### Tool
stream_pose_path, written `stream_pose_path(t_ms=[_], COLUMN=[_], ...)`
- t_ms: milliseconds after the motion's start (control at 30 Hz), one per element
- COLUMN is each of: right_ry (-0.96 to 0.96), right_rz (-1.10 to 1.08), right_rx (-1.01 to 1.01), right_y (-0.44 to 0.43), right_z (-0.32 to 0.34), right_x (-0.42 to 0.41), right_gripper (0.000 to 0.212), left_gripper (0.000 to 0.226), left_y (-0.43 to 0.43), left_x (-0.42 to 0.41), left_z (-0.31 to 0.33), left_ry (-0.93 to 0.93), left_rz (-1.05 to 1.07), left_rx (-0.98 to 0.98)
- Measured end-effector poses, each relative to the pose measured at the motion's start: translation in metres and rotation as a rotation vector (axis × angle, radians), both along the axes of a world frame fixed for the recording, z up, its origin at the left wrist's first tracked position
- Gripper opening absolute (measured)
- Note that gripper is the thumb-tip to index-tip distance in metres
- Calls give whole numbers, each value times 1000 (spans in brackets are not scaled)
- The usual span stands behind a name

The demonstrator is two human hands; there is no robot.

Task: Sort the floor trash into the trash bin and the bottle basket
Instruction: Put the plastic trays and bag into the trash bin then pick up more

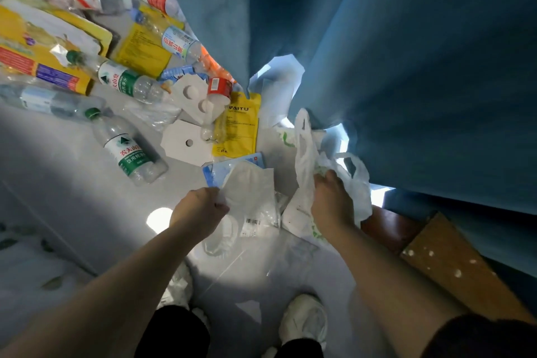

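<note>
Ok so starting from my end: white shoes [305, 320] at the bottom of the head view, grey floor [72, 197] under everything; both arms reach forward and down. Left hand [200, 208] has its fingers curled, pinching the edge of a thin white wrapper [250, 183]; right hand [331, 200] is clenched round a bunch of white plastic bag [305, 154], handle loops sticking up past the knuckles, right by the blue curtain [406, 67]. So both hands are full of soft stuff, which I'd call trash bin material; problem is, neither the trash bin nor the bottle basket is anywhere in view, so I can't tell which way to swing.

Further out: white card pieces [183, 139] and a yellow pouch [238, 128] lie flat just beyond the wrapper. The closest bottle is the green-label bottle [128, 148]; it's up and to the left of the left hand, well apart from the right; cap pointing away to the upper left, base back toward me, so its long axis runs on a diagonal roughly at the left hand. My guess is that's a left-hand job once the wrapper's dumped; grab it across the middle, not end-on, cos it'll probably roll. Beyond that, more bottles [128, 81] and yellow packaging [43, 46] are piled toward the far left.
</note>
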State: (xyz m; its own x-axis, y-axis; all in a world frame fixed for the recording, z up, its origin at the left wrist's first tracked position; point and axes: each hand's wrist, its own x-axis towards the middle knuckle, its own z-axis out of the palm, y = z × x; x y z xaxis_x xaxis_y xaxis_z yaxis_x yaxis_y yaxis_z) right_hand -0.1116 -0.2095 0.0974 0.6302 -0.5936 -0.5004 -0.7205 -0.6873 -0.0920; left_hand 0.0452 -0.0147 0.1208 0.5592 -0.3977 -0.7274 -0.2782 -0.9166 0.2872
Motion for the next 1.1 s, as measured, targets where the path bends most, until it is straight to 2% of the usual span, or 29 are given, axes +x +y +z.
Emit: stream_pose_path(t_ms=[167, 367, 533, 600, 700, 867, 1100], right_ry=[51, -48, -59, -80, -107, -164, -147], right_rz=[159, -8, -147, -229, -414, -770, -1129], right_rx=[-81, -13, -66, -76, -69, -1, 53], right_y=[-5, 27, 50, 55, 61, 71, 105], right_z=[123, 273, 353, 375, 398, 407, 391], right_x=[6, -6, -40, -62, -104, -193, -379], right_gripper=[46, 32, 33, 37, 32, 31, 22], left_gripper=[19, 16, 21, 25, 24, 19, 24], left_y=[-18, -35, -49, -56, -69, -88, -114], left_x=[5, 14, -9, -28, -66, -154, -322], left_z=[118, 265, 341, 359, 373, 379, 359], left_ry=[5, 4, 42, 56, 90, 117, 196], left_rz=[-5, -55, -234, -312, -402, -515, -693], left_rx=[-67, -163, -193, -204, -212, -261, -239])
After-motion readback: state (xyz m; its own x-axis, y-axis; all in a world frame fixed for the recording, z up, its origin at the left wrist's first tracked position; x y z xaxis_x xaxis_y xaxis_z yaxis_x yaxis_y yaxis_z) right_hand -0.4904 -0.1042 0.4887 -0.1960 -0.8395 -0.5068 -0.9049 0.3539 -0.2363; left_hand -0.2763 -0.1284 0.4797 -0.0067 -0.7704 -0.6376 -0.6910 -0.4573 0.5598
